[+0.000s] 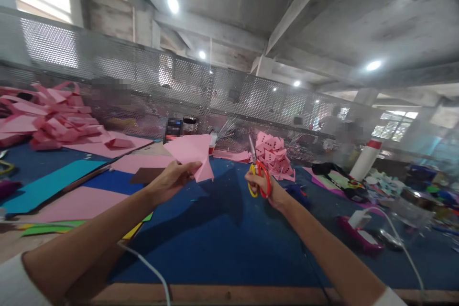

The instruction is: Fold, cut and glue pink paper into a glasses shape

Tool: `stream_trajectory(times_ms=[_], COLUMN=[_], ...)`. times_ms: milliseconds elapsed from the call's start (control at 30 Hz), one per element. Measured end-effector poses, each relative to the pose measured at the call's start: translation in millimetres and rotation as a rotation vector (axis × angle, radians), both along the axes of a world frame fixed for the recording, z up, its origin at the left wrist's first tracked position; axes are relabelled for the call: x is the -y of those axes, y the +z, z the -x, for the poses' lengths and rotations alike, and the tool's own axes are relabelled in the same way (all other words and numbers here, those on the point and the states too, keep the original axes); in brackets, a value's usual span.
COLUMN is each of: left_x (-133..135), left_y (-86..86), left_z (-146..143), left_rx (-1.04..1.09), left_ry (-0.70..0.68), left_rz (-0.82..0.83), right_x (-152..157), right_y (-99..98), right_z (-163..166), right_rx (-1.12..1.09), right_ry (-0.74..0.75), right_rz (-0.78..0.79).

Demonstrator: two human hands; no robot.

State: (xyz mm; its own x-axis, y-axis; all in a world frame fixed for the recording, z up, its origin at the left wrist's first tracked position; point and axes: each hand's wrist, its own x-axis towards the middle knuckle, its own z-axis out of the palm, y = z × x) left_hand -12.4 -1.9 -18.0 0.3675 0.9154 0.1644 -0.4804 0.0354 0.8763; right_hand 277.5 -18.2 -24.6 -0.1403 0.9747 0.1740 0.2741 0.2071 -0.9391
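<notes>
My left hand (179, 179) pinches a pink sheet of paper or foam (191, 150) by its lower edge, holding it above the blue table mat (222, 244). The sheet is bent, with one corner folded down. In my right hand (263, 186) is a pair of scissors (264, 179) with one red and one yellow handle, blades pointing up and apart from the sheet. Just behind the scissors stands a pile of pink cut pieces with dark dots (274, 153).
At the left lie a heap of pink strips (60, 119) and a turquoise sheet (53, 184). A phone (174, 129) leans at the back by a perforated metal screen (201, 86). To the right are a white roll with a red top (366, 160) and a magenta case (358, 236) with a white cable.
</notes>
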Motion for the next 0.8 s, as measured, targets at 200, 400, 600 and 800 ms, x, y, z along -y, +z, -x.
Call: stream_trajectory(times_ms=[200,400,600,800], left_x=[-0.3,2.0,8.3,19.2], left_y=[-1.4,-22.4,-29.6,-26.2], left_z=[0.9,-12.2,-19.3,-23.0], left_rx=[0.016,-0.059,-0.063,-0.068], left_ry=[0.013,-0.055,-0.157,-0.268], left_rz=[0.015,-0.021,0.026,0.138], right_x=[39.5,48.3,48.6,47.7], right_y=[-6.0,-15.2,-24.0,-24.3], right_z=[53.0,65.1,61.5,59.2], right_rx=[-0.23,-0.301,-0.37,-0.378], right_ry=[0.289,0.213,0.207,0.179], right_rz=[0.004,-0.026,0.011,-0.007])
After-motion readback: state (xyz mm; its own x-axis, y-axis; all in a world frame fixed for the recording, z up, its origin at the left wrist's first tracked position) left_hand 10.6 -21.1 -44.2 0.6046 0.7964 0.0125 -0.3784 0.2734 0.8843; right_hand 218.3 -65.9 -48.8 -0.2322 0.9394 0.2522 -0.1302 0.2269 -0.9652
